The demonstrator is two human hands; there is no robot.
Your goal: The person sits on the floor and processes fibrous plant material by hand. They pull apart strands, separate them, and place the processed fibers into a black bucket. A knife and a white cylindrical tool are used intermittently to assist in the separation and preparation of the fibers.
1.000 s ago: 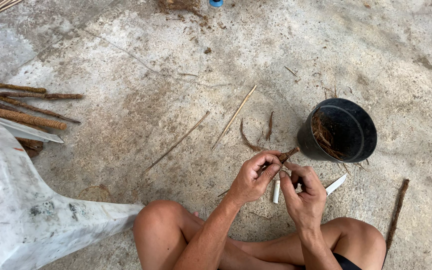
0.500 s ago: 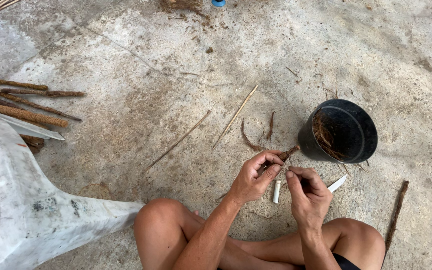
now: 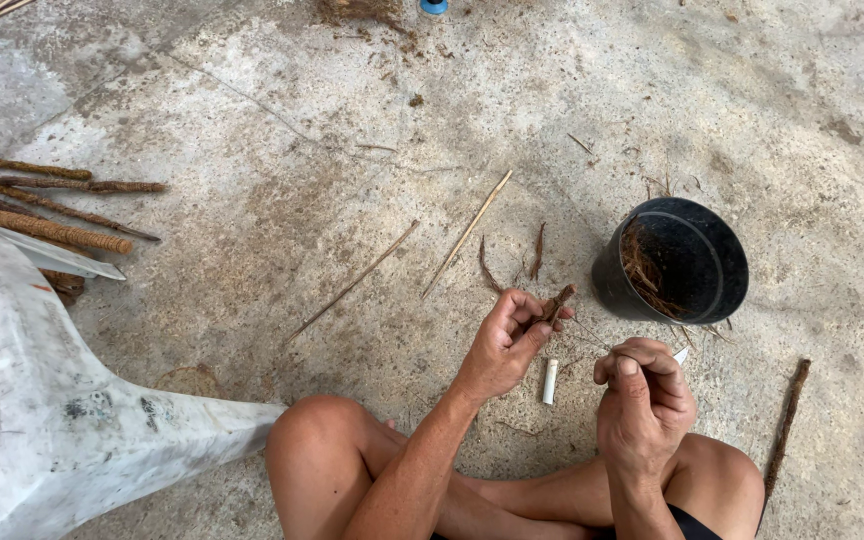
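Two bare hands are held just above the concrete floor [image 3: 252, 120]; a short brown fibrous stick [image 3: 558, 300] is pinched in the closed left hand [image 3: 505, 343], while the right hand [image 3: 645, 395] is curled shut on a thin strand [image 3: 592, 337] drawn taut from the stick; the strand could be snapped if pulled too hard; the stick might be dropped beside the small white tube [image 3: 549, 381], short of the black plastic pot [image 3: 674, 262].
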